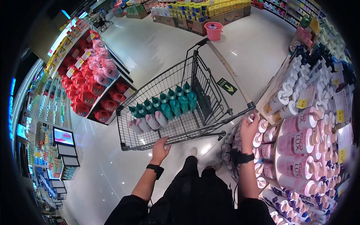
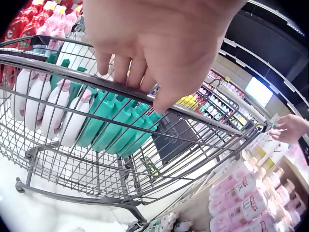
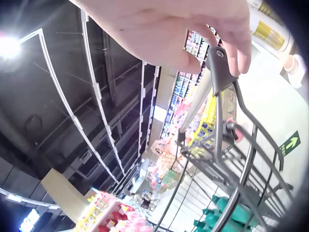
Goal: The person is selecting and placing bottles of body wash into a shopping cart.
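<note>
A grey wire shopping cart (image 1: 161,105) stands slantwise in front of me. My left hand (image 1: 160,150) holds its near top rail (image 2: 120,87), with the fingers behind the rail and the thumb in front. At the end of the cart's handle (image 1: 228,71), my right hand (image 1: 249,129) grips the dark corner cap (image 3: 219,67), thumb on one side and fingers on the other. Inside the cart stand several teal bottles (image 1: 174,107) with silvery caps in the head view. Nearer me is a row of white bottles (image 2: 55,106) with pink tops.
Pink pump bottles (image 1: 296,144) crowd a shelf close at my right. Red jugs (image 1: 84,93) fill a display at the left. A pink bucket (image 1: 214,31) stands on the floor before stacked yellow goods (image 1: 187,13). A green arrow sign (image 1: 227,86) lies beyond the cart.
</note>
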{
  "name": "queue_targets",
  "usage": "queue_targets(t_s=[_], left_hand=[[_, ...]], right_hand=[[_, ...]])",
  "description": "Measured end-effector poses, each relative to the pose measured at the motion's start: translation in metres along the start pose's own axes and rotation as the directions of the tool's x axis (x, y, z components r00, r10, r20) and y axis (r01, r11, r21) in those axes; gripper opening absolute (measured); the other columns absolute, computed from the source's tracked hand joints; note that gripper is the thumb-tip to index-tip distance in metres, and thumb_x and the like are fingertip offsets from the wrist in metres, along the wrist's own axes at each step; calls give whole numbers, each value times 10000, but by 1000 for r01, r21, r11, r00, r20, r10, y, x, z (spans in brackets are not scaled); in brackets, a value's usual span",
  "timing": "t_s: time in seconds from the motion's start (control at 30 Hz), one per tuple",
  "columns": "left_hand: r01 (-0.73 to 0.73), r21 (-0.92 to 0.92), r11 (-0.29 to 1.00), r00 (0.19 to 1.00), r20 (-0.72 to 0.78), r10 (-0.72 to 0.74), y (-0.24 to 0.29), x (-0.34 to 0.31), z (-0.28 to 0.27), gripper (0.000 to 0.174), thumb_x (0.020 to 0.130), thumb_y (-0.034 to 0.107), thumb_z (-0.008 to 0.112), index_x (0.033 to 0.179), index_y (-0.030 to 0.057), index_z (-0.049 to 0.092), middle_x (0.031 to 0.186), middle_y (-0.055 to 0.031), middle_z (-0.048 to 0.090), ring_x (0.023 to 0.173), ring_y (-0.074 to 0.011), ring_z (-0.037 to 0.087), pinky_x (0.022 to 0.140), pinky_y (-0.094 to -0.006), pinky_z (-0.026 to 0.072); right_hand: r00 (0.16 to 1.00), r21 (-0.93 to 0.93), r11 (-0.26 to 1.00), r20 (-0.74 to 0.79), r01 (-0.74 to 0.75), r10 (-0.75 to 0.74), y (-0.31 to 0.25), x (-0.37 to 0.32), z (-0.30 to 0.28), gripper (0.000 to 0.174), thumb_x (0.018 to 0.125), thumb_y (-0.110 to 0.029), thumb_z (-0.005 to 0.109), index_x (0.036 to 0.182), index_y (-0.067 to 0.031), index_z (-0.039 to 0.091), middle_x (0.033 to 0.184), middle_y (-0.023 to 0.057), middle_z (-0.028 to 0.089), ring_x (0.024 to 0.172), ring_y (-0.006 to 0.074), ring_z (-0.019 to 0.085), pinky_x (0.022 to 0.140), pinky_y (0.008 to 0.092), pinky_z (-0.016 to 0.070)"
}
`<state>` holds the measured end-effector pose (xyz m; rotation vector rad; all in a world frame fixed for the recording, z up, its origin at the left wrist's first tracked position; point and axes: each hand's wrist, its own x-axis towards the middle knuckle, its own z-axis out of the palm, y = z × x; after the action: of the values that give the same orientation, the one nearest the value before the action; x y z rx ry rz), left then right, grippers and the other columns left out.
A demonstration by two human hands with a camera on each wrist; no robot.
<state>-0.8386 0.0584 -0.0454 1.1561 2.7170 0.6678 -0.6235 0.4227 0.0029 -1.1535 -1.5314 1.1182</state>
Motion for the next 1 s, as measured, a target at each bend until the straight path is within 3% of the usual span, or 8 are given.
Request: queue_targets(t_s=[0.03, 0.1, 0.27, 0.4, 0.67, 0.83, 0.93, 1.0], left_hand=[[5, -12, 1000, 998, 55, -4, -8, -10, 2, 447, 805, 222, 707, 1212, 52, 634, 1206, -156, 654, 1127, -348, 595, 974, -438, 464], [-45, -1, 999, 998, 40, 45, -34, -29, -3, 256, 852, 278, 689, 1007, 84, 749, 974, -133, 726, 872, -337, 687, 773, -415, 548], [-133, -94, 987, 952, 264, 154, -110, 51, -52, 166, 835, 271, 707, 852, 119, 773, 782, -111, 716, 709, -318, 681, 661, -404, 536], [-54, -163, 985, 945, 309, 103, -67, 95, -27, 152, 820, 251, 727, 815, 101, 752, 748, -103, 701, 666, -306, 671, 629, -381, 524], [-525, -261, 810, 786, 214, 579, -13, 112, 51, 292, 878, 203, 674, 714, -23, 589, 778, -173, 559, 806, -382, 549, 709, -462, 434], [-438, -254, 862, 842, 221, 493, 24, 91, 81, 321, 937, 227, 614, 759, -36, 566, 788, -205, 564, 804, -410, 537, 722, -493, 418], [-399, -235, 886, 859, 242, 451, 48, 84, 100, 361, 961, 264, 581, 771, -43, 572, 799, -227, 580, 810, -427, 549, 722, -512, 416], [-404, -249, 880, 845, 266, 463, 63, 81, 109, 380, 976, 279, 559, 781, -47, 581, 811, -244, 593, 809, -444, 561, 719, -519, 423]], right_hand=[[999, 64, 998, 39, -28, 26, 4, -42, -6, 518, 889, -57, 640, 1354, 48, 437, 1243, 230, 547, 763, 211, 652, 740, 298, 531], [932, -241, 970, 359, 41, 50, -27, -130, -17, 439, 882, -75, 670, 1289, -1, 521, 1088, 146, 636, 710, 201, 632, 660, 323, 513], [507, -391, 919, 805, 59, 309, -41, -214, 48, 394, 859, -242, 690, 1191, -38, 629, 932, 180, 706, 852, 336, 690, 770, 405, 543], [639, -528, 849, 644, -27, 421, -8, -201, 15, 373, 879, -286, 662, 1162, -45, 638, 951, 192, 708, 877, 363, 683, 778, 435, 534], [680, -692, 674, 365, -260, 636, 2, -216, -61, 391, 906, -340, 637, 1111, -7, 635, 981, 204, 704, 936, 380, 665, 809, 449, 519], [770, -574, 724, 234, -384, 593, 23, -250, -99, 356, 910, -332, 638, 1038, 0, 646, 930, 202, 700, 894, 385, 664, 794, 450, 521], [795, -510, 691, 23, -512, 607, 43, -270, -133, 295, 890, -276, 666, 982, 4, 657, 870, 191, 700, 820, 349, 679, 745, 424, 529], [804, -333, 743, -373, -581, 463, 54, -284, -155, 211, 859, -194, 687, 905, 11, 659, 746, 158, 680, 741, 294, 683, 699, 392, 530]])
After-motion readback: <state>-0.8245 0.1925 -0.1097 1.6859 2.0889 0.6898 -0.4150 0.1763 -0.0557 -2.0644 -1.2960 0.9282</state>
